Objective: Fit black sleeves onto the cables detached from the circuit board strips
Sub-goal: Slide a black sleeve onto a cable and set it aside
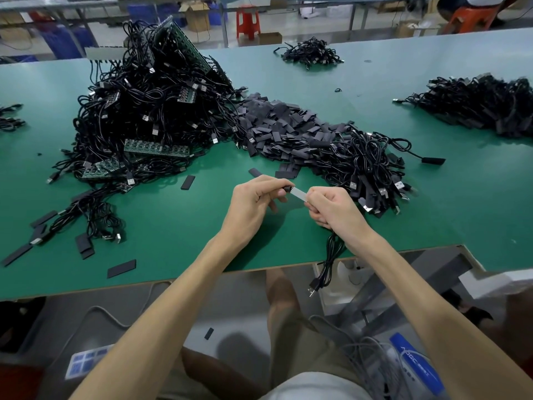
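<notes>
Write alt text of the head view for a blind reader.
A left hand and right hand over a green table hold a pale strip between them; the right also grips a black cable hanging off the edge. Behind lie heaped cables with circuit board strips and a pile of black sleeves.

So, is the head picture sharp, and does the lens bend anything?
Head view: the wide lens bows the table edges; left hand and right hand are sharp; a soft shadow lies under the left hand; the far red stool looks slightly soft.
</notes>
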A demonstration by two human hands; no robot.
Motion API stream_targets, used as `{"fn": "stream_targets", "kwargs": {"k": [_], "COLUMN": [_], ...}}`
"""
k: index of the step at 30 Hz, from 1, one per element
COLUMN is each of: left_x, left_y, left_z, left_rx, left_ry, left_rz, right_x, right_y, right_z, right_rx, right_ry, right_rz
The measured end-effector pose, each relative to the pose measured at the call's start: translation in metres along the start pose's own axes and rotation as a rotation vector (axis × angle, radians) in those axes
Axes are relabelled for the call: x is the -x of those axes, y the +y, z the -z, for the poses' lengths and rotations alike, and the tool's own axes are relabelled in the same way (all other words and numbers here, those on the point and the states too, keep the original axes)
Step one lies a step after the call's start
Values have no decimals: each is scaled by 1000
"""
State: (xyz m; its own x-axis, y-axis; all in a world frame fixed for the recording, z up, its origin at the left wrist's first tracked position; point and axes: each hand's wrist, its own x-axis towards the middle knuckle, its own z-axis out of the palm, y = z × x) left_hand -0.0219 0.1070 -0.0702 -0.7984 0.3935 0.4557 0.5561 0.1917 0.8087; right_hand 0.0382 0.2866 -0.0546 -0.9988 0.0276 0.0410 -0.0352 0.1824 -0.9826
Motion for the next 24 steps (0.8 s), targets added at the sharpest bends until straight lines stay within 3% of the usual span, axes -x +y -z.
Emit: {"fn": "stream_targets", "kwargs": {"k": [24], "left_x": [0], "left_y": [8], "left_z": [-2], "left_rx": [-180], "left_ry": [-13], "left_rz": [-149], "right_x": [1], "right_y": [1], "right_z": [2], "right_rx": [60], "right_ry": [-43], "right_rz": [39]}}
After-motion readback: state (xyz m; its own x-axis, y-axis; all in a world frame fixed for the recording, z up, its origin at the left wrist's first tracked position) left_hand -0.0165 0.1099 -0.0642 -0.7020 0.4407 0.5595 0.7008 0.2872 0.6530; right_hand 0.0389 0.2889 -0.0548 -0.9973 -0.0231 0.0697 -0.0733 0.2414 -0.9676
